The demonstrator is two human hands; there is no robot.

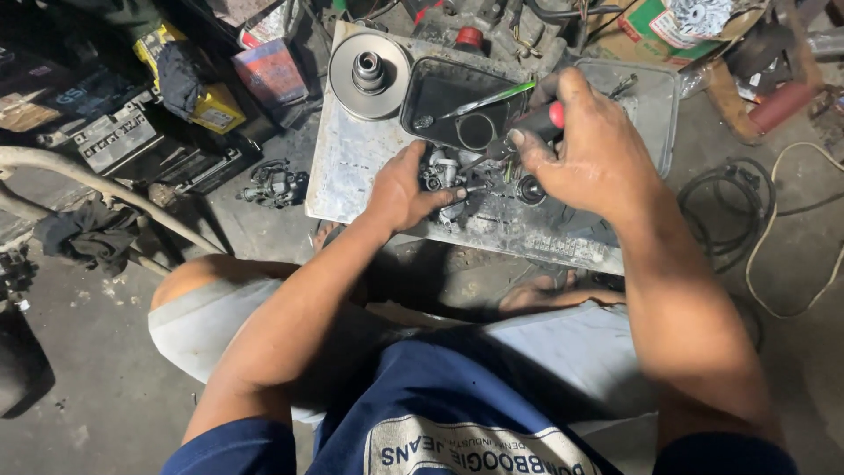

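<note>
A second carburetor (pixel 272 186) lies on the floor off the metal sheet's (pixel 352 167) left edge; a pulley (pixel 369 75) sits at its far-left corner. Your left hand (pixel 404 189) clamps the carburetor (pixel 444 176) mid-sheet; your right hand (pixel 589 145) grips a red-handled screwdriver (pixel 536 123) beside a black tray (pixel 457 101); grimy concrete floor

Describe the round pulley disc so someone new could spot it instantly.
Find the scuffed metal sheet on the floor. At its far left corner, beside the black tray, lies the pulley disc. It is the only round, silver-grey disc with a raised hub.
</note>
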